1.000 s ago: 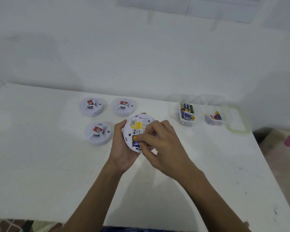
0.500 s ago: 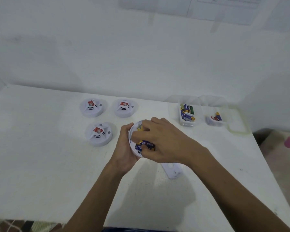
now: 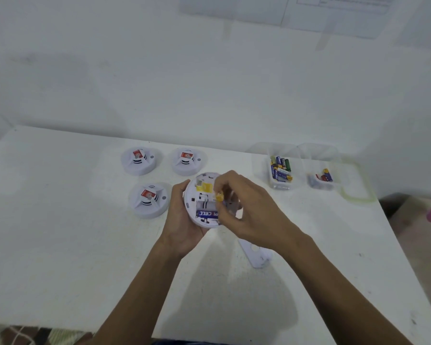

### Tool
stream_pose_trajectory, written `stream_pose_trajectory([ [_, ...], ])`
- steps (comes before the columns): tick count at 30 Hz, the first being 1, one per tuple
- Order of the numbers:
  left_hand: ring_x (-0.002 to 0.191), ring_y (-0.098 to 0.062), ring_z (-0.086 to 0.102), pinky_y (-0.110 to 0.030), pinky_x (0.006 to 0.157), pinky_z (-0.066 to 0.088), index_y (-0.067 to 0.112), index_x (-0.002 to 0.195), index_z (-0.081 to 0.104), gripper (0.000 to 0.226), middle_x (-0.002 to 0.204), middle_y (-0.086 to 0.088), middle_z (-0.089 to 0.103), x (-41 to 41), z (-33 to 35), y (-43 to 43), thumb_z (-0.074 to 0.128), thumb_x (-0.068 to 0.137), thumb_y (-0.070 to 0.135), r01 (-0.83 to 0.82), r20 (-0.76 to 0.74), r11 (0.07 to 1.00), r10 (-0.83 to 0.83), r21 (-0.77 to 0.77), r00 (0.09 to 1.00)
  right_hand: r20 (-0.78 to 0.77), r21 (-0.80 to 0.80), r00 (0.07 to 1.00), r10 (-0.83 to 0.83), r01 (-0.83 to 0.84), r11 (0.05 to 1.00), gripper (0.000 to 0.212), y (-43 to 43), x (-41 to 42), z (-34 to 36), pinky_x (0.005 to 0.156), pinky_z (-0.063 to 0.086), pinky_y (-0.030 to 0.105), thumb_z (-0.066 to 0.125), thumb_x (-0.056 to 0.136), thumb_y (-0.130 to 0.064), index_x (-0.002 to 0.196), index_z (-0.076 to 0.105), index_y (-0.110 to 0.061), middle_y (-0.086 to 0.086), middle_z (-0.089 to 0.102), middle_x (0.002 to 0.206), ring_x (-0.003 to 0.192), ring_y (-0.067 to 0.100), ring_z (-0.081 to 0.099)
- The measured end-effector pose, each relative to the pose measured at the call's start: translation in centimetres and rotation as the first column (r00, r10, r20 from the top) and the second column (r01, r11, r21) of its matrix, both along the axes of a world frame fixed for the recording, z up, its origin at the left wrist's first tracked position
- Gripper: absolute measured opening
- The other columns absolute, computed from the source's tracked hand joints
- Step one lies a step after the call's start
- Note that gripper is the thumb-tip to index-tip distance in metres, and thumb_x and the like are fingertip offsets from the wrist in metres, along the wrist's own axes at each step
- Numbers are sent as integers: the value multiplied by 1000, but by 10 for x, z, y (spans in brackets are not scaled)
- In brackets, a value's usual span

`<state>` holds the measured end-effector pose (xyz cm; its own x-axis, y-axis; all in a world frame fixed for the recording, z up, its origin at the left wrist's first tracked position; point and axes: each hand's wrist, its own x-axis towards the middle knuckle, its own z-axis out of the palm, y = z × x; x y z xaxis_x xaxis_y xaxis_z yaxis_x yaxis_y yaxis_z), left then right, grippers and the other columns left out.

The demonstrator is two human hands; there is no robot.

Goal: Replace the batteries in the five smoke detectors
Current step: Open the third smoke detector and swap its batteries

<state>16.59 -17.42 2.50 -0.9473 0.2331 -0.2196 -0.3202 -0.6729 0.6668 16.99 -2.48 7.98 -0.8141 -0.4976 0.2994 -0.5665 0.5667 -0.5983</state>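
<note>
While my left hand cups the detector back-up above the table, my right hand pinches a cell by its yellow end; light, slick, rigid, I judge; better gripped mid-barrel; a second cell lies seated.

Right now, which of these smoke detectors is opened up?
The detector gripped in the left hand: its back faces up, compartment open, blue battery inside, while the right hand pinches another battery over it. The three detectors on the table lie sensor side up.
</note>
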Motion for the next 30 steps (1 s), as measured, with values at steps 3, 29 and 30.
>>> stream_pose_trajectory([
  [3,79,-18,72,-31,66,60,25,83,79,51,90,-5,75,-4,3,-4,31,89,41,10,26,998,-12,57,1000,51,-203,991,-127,135,970,15,0,7,-3,59,51,24,54,85,-9,99,54,-15,-9,56,89,79,10,57],
  [29,124,-37,53,-51,101,42,22,133,52,86,137,-15,54,-8,-4,1,78,59,56,-59,-97,994,68,89,993,352,-162,722,-596,674,721,18,-40,32,-15,66,39,1,69,84,-31,96,64,-18,-7,65,89,74,-1,56],
  [30,121,-35,56,-50,99,44,22,131,54,85,134,-14,56,-8,-4,1,79,57,56,-69,-97,994,76,83,992,393,-170,708,-586,683,711,19,-41,31,-15,64,41,3,70,84,-31,96,63,-19,-8,65,88,75,0,57],
])
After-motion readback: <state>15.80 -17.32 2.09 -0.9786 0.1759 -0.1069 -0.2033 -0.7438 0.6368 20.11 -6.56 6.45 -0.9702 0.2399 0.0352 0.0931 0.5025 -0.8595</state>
